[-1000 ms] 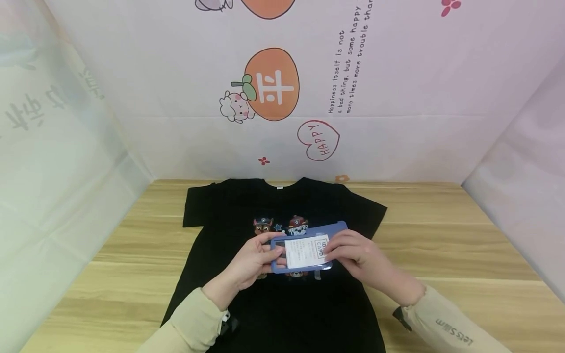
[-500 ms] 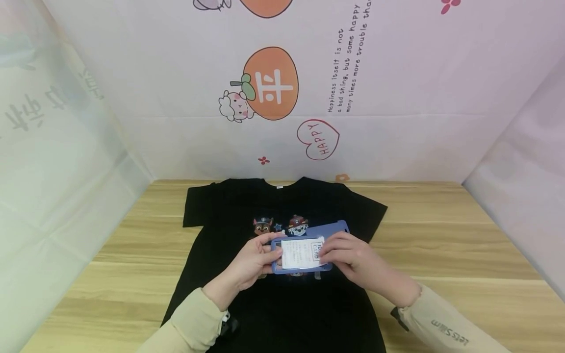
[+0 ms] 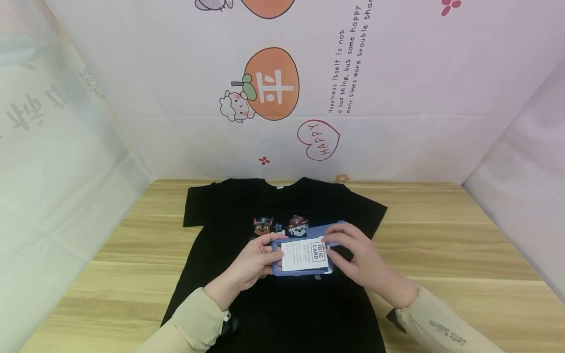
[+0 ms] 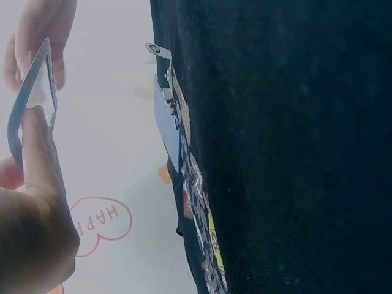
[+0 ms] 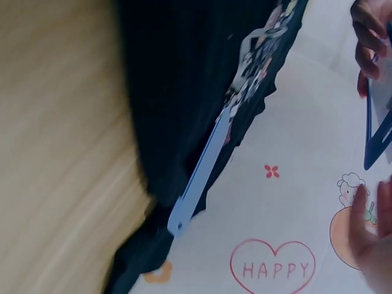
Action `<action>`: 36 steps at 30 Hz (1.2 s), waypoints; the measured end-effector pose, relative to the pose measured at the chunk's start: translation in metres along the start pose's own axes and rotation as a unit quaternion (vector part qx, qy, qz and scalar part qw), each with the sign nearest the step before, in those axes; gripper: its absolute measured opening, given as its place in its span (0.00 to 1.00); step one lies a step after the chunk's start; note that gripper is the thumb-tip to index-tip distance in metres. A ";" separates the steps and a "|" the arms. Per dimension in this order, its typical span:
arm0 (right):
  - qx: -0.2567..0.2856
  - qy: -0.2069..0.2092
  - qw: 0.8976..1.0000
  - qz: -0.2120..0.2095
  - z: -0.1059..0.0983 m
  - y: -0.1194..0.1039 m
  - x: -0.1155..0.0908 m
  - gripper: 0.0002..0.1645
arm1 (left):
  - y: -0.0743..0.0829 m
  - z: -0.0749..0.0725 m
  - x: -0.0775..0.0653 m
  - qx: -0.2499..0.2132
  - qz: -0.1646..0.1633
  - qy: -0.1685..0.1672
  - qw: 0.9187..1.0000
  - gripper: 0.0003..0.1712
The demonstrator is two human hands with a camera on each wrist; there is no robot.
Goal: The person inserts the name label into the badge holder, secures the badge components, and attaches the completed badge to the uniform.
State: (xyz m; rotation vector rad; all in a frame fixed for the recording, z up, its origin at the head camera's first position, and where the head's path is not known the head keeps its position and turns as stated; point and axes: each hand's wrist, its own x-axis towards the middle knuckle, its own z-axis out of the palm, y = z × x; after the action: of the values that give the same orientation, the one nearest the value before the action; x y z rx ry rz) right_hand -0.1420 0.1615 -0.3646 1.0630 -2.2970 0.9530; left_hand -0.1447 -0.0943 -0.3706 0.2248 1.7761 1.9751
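Note:
My left hand (image 3: 251, 262) holds a blue badge holder frame (image 3: 283, 273) by its left end, thumb on top. A white card insert (image 3: 302, 256) printed "ID/IC CARD" lies over the frame's window. My right hand (image 3: 362, 257) is at the card's right end, its fingers spread; in the right wrist view the right hand (image 5: 373, 245) shows straight fingers with a gap to the frame (image 5: 369, 138). Below them a second blue flat piece (image 3: 321, 229) lies on the black T-shirt (image 3: 273, 314). A metal clip (image 4: 160, 52) shows beside this piece in the left wrist view.
The T-shirt, with cartoon dogs (image 3: 263, 225) printed on its chest, is spread on a wood-grain table (image 3: 459, 255). A white printed cloth (image 3: 397, 122) stands behind the table, with more cloth at both sides.
The card has slid slightly left over the frame. My right fingers, earlier on the card's right end, have spread and drawn back, showing the print. My left hand keeps its hold.

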 end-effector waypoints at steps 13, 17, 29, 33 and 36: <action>0.283 -0.125 0.891 0.331 0.005 -0.006 0.004 0.30 | -0.001 0.001 0.002 -0.002 -0.001 -0.004 1.000 0.25; 0.300 -0.130 0.884 0.335 0.006 -0.005 0.005 0.29 | -0.001 0.001 0.002 0.000 -0.003 -0.002 1.000 0.26; 0.292 -0.114 0.880 0.357 0.012 -0.005 0.007 0.28 | -0.002 0.001 0.002 -0.005 -0.002 -0.011 1.000 0.25; 0.289 -0.109 0.883 0.354 0.014 -0.004 0.006 0.27 | -0.002 0.002 0.002 -0.002 -0.001 -0.008 1.000 0.24; 0.288 -0.105 0.885 0.352 0.016 -0.004 0.006 0.28 | -0.003 0.002 0.002 0.001 0.000 -0.006 1.000 0.25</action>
State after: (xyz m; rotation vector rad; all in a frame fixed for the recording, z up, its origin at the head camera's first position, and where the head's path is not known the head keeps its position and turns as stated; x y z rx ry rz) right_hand -0.1441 0.1455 -0.3700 0.5003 -2.7124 1.9812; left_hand -0.1448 -0.0916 -0.3734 0.2371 1.7703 1.9666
